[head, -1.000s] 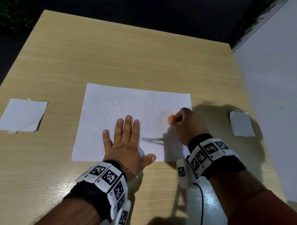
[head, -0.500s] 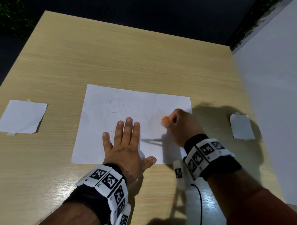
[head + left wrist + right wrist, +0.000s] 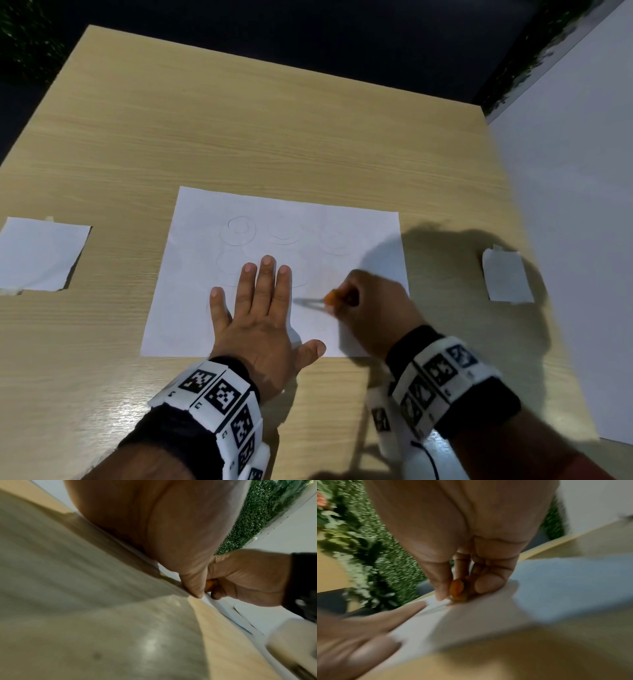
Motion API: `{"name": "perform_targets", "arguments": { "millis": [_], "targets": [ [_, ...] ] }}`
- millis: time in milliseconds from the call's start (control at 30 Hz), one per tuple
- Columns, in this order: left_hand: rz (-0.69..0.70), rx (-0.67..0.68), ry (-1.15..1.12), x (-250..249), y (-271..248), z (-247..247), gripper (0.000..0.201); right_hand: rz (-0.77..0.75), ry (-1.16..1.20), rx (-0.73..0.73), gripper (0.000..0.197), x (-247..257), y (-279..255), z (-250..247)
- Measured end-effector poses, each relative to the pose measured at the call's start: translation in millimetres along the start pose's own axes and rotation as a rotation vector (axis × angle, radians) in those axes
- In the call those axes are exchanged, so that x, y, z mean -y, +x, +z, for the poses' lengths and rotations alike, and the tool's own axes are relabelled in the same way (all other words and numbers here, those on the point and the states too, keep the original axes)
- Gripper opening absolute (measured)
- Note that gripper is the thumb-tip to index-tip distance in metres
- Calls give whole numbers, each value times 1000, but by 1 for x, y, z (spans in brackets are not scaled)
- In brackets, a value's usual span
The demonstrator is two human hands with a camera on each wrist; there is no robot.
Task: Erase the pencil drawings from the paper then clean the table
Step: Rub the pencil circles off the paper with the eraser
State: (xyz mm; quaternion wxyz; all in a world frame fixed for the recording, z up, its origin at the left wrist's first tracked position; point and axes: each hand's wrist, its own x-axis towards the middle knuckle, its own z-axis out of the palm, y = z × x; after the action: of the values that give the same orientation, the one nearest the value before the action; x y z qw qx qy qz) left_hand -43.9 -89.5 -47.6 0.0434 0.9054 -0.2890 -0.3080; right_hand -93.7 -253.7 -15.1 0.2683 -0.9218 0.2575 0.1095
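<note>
The paper [image 3: 284, 219] lies flat at the middle of the wooden table [image 3: 239, 130], w/ faint pencil drawings [image 3: 241, 230] – circles and curves – in its upper half, approx. from 11 to 1 o'clock of the sheet's centre. The left hand [image 3: 260, 318] lies flat on the lower part of the paper, fingers straight and close together, thumb out toward 4 o'clock, palm pressing the sheet. At 3 o'clock of it, just beside, the right hand [image 3: 370, 308] is curled and pinches an orange eraser [image 3: 331, 296] between thumb and fingers – the eraser's tip touches the paper. A small white sheet [image 3: 39, 253] lies at 9 o'clock near the table edge, and another small paper piece [image 3: 507, 275] at 3 o'clock.
</note>
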Motion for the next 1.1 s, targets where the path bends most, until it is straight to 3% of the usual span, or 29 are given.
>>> {"name": "perform_targets", "arguments": {
  "millis": [100, 233, 333, 467, 667, 733, 867, 1100],
  "targets": [
    [15, -8, -18, 2, 1, 2, 104, 14, -10, -31, 17, -7, -7, 0],
    [13, -2, -9, 2, 1, 1, 105, 224, -11, -172, 19, -34, 9, -25],
    [0, -1, 2, 0, 0, 0, 104, 120, -18, -167, 19, -23, 1, -17],
    [12, -39, -14, 1, 1, 3, 104, -88, -21, 41, 22, 2, -29, 15],
    [37, -44, -12, 3, 3, 3, 105, 145, -14, -141, 12, -29, -7, -17],
    [37, -44, -17, 3, 2, 3, 106, 118, -30, -150, 13, -26, -11, -20],
    [32, -47, -8, 3, 2, 3, 105, -50, -56, 71, 16, -6, -39, 8],
    [23, -34, -1, 2, 2, 2, 106, 166, -24, -125, 16, -32, -30, -13]
  ]
}}
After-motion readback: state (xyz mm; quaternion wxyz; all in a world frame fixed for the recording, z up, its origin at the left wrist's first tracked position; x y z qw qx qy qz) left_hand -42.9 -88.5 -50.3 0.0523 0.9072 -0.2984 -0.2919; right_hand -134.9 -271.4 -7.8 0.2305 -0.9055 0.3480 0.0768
